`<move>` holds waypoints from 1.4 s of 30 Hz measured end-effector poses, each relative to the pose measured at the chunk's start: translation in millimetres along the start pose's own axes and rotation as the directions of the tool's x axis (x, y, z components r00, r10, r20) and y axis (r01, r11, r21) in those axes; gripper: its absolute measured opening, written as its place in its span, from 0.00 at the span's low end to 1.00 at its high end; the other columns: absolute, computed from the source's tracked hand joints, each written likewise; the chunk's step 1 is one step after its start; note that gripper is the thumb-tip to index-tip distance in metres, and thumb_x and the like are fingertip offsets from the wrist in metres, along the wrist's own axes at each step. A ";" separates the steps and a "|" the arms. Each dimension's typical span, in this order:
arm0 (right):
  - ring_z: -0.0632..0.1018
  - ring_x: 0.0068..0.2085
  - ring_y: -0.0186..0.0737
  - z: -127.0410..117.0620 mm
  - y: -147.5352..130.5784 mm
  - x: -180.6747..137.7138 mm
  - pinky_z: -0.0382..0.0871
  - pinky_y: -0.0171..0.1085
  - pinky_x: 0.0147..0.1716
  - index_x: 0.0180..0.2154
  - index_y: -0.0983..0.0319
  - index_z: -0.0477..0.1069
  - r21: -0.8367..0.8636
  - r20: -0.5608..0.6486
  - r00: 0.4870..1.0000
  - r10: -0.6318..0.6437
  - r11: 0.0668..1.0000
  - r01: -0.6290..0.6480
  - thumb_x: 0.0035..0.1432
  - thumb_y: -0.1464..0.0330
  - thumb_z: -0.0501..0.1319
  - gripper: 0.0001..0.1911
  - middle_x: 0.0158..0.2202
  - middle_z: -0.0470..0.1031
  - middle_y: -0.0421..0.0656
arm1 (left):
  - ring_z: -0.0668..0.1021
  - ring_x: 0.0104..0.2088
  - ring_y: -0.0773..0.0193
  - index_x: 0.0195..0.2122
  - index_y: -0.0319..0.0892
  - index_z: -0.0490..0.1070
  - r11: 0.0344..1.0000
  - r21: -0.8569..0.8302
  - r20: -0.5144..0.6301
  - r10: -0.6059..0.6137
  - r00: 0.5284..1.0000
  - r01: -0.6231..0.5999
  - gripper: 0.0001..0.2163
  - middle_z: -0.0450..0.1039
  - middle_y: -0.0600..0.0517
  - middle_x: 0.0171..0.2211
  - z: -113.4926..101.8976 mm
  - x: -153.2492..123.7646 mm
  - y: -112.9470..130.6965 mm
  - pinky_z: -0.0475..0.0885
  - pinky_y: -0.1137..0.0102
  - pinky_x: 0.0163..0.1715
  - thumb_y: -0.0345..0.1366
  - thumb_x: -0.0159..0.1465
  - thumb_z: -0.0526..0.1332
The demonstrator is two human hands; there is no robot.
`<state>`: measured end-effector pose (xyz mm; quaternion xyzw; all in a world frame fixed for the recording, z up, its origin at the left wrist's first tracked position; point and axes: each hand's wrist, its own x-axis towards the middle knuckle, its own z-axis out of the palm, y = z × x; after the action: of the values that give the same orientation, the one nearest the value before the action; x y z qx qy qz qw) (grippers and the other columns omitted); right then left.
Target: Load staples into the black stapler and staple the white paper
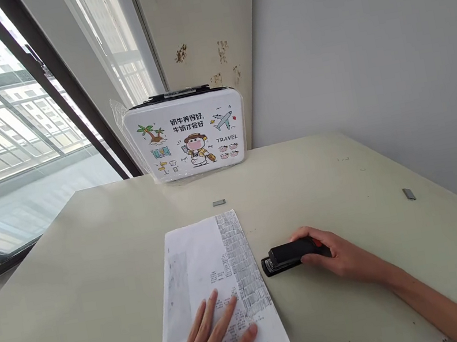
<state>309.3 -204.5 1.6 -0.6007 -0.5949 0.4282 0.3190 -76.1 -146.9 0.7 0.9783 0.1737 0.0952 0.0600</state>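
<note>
My left hand [211, 340] lies flat with spread fingers on the lower part of a sheaf of printed paper [200, 251]. A dense band of printed marks runs down the paper's right side, and its lower right corner looks slightly curled. To the right of the paper, a black stapler [292, 252] rests on the table, its front end pointing left toward the paper's edge without touching it. Wrapped around the stapler's rear is my right hand [339, 254], thumb on the near side. A bit of red shows on the stapler beside the fingers.
The pale table [106, 255] carries a small grey staple strip or box [218, 202] beyond the paper and a similar grey piece [408, 194] at the right. A white travel case [192, 136] with cartoon prints stands at the back. Windows [12, 113] are at left, a wall [365, 43] at right.
</note>
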 end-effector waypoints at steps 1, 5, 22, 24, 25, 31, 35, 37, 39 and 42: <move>0.76 0.45 0.45 -1.7 0.6 -0.7 0.70 0.41 0.44 0.53 0.53 0.70 -0.001 0.003 1.000 0.000 1.000 0.000 0.69 0.50 0.58 0.19 0.48 0.77 0.42 | 0.60 0.72 0.40 0.76 0.61 0.48 1.000 0.014 -0.033 0.005 0.999 -0.004 0.36 0.54 0.54 0.74 4.1 4.4 0.3 0.70 0.44 0.63 0.32 0.69 0.57; 0.77 0.48 0.48 -10.2 0.0 -7.4 0.71 0.43 0.47 0.53 0.53 0.72 -0.027 0.027 0.999 0.026 0.999 -0.025 0.69 0.50 0.59 0.19 0.49 0.78 0.43 | 0.54 0.73 0.37 0.76 0.57 0.47 0.999 0.009 -0.066 0.037 0.997 -0.037 0.45 0.46 0.50 0.76 14.3 20.7 2.9 0.68 0.40 0.62 0.20 0.59 0.53; 0.67 0.68 0.53 -14.7 -49.7 2.5 0.61 0.52 0.68 0.59 0.53 0.72 -0.110 -0.088 0.986 0.141 0.983 -0.150 0.71 0.42 0.46 0.32 0.68 0.67 0.45 | 0.45 0.75 0.38 0.76 0.55 0.45 1.000 -0.023 0.054 0.004 0.999 -0.003 0.54 0.35 0.50 0.78 3.1 55.9 17.0 0.56 0.38 0.69 0.10 0.49 0.53; 0.61 0.72 0.52 -4.9 -51.4 11.6 0.54 0.53 0.71 0.62 0.53 0.70 -0.123 -0.140 0.978 0.152 0.978 -0.170 0.71 0.41 0.43 0.35 0.72 0.62 0.43 | 0.44 0.75 0.37 0.77 0.54 0.45 1.000 -0.028 0.050 0.002 0.999 0.000 0.54 0.35 0.49 0.78 6.4 55.8 16.0 0.56 0.37 0.69 0.11 0.50 0.53; 0.59 0.73 0.52 -0.3 -53.2 15.4 0.53 0.53 0.72 0.64 0.53 0.69 -0.139 -0.144 0.975 0.169 0.972 -0.189 0.71 0.41 0.42 0.36 0.73 0.60 0.42 | 0.43 0.75 0.37 0.77 0.54 0.44 0.999 -0.032 0.045 0.002 0.999 0.000 0.54 0.35 0.49 0.78 8.4 55.4 15.3 0.55 0.37 0.69 0.11 0.50 0.53; 0.45 0.77 0.51 18.9 -66.4 25.1 0.46 0.56 0.74 0.70 0.56 0.63 -0.362 -0.093 0.980 0.174 0.912 -0.196 0.70 0.39 0.38 0.42 0.76 0.52 0.39 | 0.42 0.75 0.35 0.77 0.53 0.44 0.997 -0.073 -0.016 -0.011 1.000 0.010 0.53 0.33 0.48 0.78 18.8 51.4 12.9 0.55 0.34 0.68 0.14 0.51 0.55; 0.43 0.77 0.50 25.1 -68.8 24.7 0.47 0.56 0.74 0.70 0.55 0.62 -0.467 -0.081 0.987 0.140 0.870 -0.161 0.71 0.40 0.37 0.41 0.77 0.49 0.39 | 0.42 0.75 0.36 0.77 0.53 0.44 0.996 -0.085 -0.022 -0.013 1.000 0.011 0.52 0.34 0.48 0.78 20.0 50.9 14.4 0.53 0.34 0.69 0.15 0.52 0.56; 0.43 0.77 0.50 26.5 -70.5 24.2 0.47 0.57 0.74 0.71 0.54 0.61 -0.469 -0.074 0.985 0.156 0.866 -0.172 0.71 0.41 0.37 0.40 0.77 0.49 0.38 | 0.42 0.75 0.36 0.77 0.52 0.44 0.996 -0.088 -0.016 -0.013 1.000 0.011 0.51 0.34 0.48 0.78 19.7 51.0 15.1 0.53 0.34 0.69 0.15 0.53 0.57; 0.43 0.77 0.49 27.2 -72.8 23.9 0.46 0.57 0.74 0.71 0.53 0.60 -0.458 -0.066 0.981 0.180 0.869 -0.191 0.71 0.41 0.36 0.40 0.77 0.48 0.38 | 0.42 0.75 0.36 0.77 0.53 0.44 0.996 -0.090 -0.012 -0.015 1.000 0.014 0.50 0.34 0.48 0.78 18.9 51.5 15.6 0.53 0.34 0.69 0.16 0.54 0.57; 0.42 0.77 0.49 27.7 -75.3 24.2 0.45 0.58 0.74 0.72 0.52 0.58 -0.450 -0.063 0.976 0.206 0.867 -0.212 0.71 0.40 0.36 0.40 0.77 0.47 0.37 | 0.42 0.75 0.37 0.77 0.53 0.44 0.995 -0.093 -0.021 -0.023 1.000 0.021 0.49 0.34 0.49 0.78 17.6 52.6 16.0 0.54 0.35 0.69 0.17 0.56 0.58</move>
<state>249.5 -177.4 53.6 -0.7222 -0.6078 0.3055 0.1253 -18.8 -144.8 -5.3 0.9714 0.1804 0.1135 0.1045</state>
